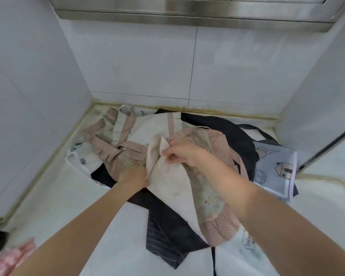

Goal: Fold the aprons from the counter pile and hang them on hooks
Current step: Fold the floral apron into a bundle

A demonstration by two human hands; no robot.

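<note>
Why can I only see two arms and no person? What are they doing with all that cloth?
The camera sits on the person's head and looks down, so you see only their arms. There is just this one picture. On the white counter lies a pile of aprons. The right hand pinches a fold of the cream and pink dotted apron with its fingers. The left hand grips the same apron lower down. Underneath lie a dark striped apron and a light blue apron with little houses drawn on it. Behind is a white tiled wall.

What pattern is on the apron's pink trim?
Small white dots on the pink trim, seen in the head view.
</note>
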